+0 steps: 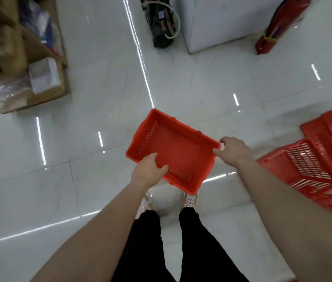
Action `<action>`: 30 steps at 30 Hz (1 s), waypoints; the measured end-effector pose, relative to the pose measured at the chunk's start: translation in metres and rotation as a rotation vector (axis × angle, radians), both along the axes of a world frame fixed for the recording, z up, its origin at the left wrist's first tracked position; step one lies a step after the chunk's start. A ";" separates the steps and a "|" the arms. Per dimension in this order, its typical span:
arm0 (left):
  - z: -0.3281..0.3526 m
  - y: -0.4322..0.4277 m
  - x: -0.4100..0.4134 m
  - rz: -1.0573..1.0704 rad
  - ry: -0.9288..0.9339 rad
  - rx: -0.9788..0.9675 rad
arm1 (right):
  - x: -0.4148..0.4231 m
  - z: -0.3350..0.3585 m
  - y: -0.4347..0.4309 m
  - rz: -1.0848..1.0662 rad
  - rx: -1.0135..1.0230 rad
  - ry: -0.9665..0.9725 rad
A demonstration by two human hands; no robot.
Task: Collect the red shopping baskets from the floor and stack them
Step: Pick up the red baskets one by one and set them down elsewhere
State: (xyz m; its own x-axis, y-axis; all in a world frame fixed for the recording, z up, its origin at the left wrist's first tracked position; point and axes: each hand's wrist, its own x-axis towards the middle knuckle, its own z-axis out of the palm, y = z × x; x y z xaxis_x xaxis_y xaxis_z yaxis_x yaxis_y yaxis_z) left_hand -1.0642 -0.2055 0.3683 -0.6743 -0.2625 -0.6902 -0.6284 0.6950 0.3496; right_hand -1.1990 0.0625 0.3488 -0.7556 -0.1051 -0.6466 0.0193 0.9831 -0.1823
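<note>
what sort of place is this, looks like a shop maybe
Probably a shop, perhaps its stock area. The left hand and right hand hold a red shopping basket, more red baskets lie on the glossy tiled floor at the right, and a wooden shelf of packaged goods stands at the left.

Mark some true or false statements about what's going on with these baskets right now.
1. The left hand and right hand both grip the rim of one red plastic shopping basket. True.
2. That basket is full of groceries. False: it is empty.
3. The other slatted red baskets lie on the person's left. False: they lie on the right.
4. A wooden shelf unit stands at the far left. True.
5. The floor is dark carpet. False: it is a glossy white tiled floor.
</note>
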 end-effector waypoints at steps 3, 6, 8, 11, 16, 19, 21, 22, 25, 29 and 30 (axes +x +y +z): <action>0.053 0.010 -0.031 -0.211 0.023 -0.087 | 0.024 0.060 0.028 -0.030 0.064 0.029; 0.096 0.032 -0.051 -0.414 0.078 -0.132 | 0.060 0.116 0.055 -0.145 0.112 0.057; 0.120 0.054 -0.059 -0.576 0.120 -0.134 | 0.095 0.149 0.073 -0.262 0.141 0.058; 0.147 0.092 -0.063 -0.790 0.210 -0.102 | 0.152 0.186 0.096 -0.442 0.171 0.086; 0.185 0.144 -0.050 -1.133 0.296 -0.030 | 0.268 0.225 0.115 -0.835 0.209 0.111; 0.206 0.173 -0.030 -1.320 0.360 -0.021 | 0.352 0.240 0.119 -1.047 0.261 0.103; 0.219 0.195 -0.008 -1.431 0.384 -0.008 | 0.409 0.254 0.117 -1.182 0.291 0.071; 0.225 0.208 0.006 -1.487 0.387 0.013 | 0.437 0.261 0.115 -1.253 0.306 0.065; 0.241 0.253 0.061 -1.667 0.398 0.070 | 0.518 0.281 0.109 -1.443 0.343 0.078; 0.261 0.312 0.150 -1.876 0.420 0.153 | 0.620 0.295 0.098 -1.665 0.350 0.096; 0.265 0.324 0.174 -1.921 0.426 0.176 | 0.644 0.295 0.097 -1.716 0.346 0.093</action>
